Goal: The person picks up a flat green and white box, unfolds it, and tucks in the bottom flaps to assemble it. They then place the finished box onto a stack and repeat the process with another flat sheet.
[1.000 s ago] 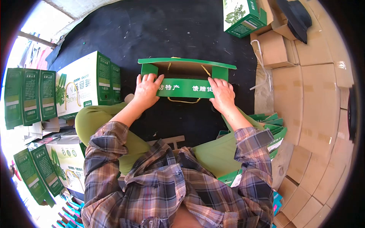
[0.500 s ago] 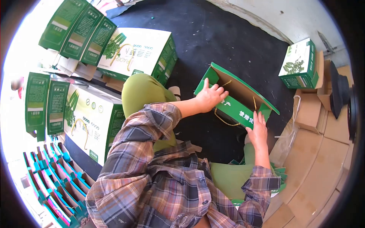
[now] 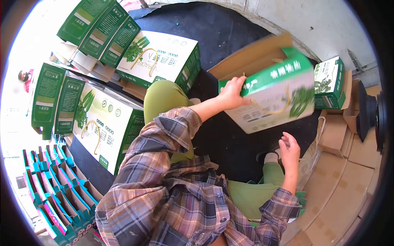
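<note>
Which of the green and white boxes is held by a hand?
The tilted box at centre right, brown flap open; the left hand holds its edge. No hand touches the rest.

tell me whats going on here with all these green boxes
A seated person in a plaid shirt is handling a green and white box with a cord handle. The left hand grips its near edge and holds it tilted above the black floor mat. The right hand hangs open just below, touching nothing. More boxes of the same kind stand to the person's left, and flat brown cardboard lies to the right.
</note>
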The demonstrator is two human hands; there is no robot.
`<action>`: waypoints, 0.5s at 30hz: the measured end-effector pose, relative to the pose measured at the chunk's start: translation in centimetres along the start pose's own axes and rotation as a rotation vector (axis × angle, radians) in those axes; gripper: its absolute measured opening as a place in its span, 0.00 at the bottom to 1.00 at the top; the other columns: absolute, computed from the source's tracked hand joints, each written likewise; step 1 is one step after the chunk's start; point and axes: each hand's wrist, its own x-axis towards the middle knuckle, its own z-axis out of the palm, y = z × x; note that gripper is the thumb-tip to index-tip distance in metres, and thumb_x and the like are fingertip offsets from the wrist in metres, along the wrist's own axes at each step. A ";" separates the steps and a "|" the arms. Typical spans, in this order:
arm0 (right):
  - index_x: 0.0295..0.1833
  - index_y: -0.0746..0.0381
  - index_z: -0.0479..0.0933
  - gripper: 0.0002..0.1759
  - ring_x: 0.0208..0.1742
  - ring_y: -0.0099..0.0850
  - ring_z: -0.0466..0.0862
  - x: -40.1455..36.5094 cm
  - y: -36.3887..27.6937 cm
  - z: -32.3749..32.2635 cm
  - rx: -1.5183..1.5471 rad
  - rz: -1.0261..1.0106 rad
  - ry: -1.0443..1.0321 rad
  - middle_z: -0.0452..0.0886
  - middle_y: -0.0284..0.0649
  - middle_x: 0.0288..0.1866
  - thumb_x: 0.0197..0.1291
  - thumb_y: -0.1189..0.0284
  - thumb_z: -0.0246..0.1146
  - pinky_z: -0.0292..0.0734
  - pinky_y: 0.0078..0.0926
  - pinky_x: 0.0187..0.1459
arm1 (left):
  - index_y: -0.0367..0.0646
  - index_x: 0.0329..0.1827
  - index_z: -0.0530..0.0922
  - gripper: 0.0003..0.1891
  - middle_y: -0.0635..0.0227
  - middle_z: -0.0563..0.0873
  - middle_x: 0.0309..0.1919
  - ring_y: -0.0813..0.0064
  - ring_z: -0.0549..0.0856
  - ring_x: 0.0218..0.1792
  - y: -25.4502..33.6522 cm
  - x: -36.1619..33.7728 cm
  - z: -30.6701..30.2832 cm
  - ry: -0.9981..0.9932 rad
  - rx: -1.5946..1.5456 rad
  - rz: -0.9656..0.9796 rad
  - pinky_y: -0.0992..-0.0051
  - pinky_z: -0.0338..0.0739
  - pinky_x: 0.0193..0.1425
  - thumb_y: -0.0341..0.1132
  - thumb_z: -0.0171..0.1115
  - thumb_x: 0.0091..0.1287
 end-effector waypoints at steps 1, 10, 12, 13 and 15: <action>0.59 0.65 0.77 0.20 0.44 0.31 0.84 0.1 0.1 0.2 -0.029 -0.012 -0.034 0.83 0.47 0.48 0.59 0.77 0.65 0.80 0.29 0.45 | 0.30 0.69 0.64 0.50 0.47 0.76 0.57 0.53 0.76 0.60 0.0 0.4 -0.5 0.073 -0.060 0.006 0.64 0.72 0.65 0.42 0.81 0.45; 0.61 0.65 0.76 0.23 0.44 0.34 0.85 0.1 -1.1 0.5 -0.072 0.020 -0.100 0.84 0.49 0.49 0.58 0.75 0.66 0.79 0.30 0.48 | 0.33 0.61 0.69 0.29 0.60 0.83 0.48 0.68 0.85 0.47 3.0 0.0 -14.0 0.248 -1.127 -0.222 0.61 0.84 0.49 0.41 0.69 0.63; 0.61 0.65 0.76 0.23 0.44 0.34 0.85 0.0 -1.2 0.7 -0.084 0.026 -0.115 0.84 0.49 0.49 0.58 0.75 0.66 0.79 0.30 0.48 | 0.37 0.59 0.71 0.27 0.64 0.84 0.45 0.70 0.86 0.46 0.0 -0.5 -16.5 0.313 -1.222 -0.194 0.60 0.85 0.48 0.42 0.69 0.63; 0.61 0.64 0.76 0.24 0.44 0.34 0.85 0.1 -1.1 0.8 -0.095 0.018 -0.123 0.84 0.48 0.49 0.58 0.75 0.66 0.79 0.30 0.48 | 0.39 0.60 0.72 0.27 0.64 0.85 0.45 0.70 0.86 0.46 -0.2 -1.6 -17.4 0.382 -1.269 -0.143 0.60 0.84 0.50 0.44 0.70 0.63; 0.61 0.64 0.76 0.24 0.44 0.35 0.85 -0.1 -0.9 0.9 -0.108 0.014 -0.126 0.84 0.48 0.49 0.58 0.75 0.66 0.79 0.31 0.48 | 0.37 0.63 0.70 0.32 0.65 0.85 0.48 0.68 0.86 0.48 -1.7 -3.4 -19.0 0.541 -1.267 -0.243 0.57 0.83 0.53 0.47 0.70 0.62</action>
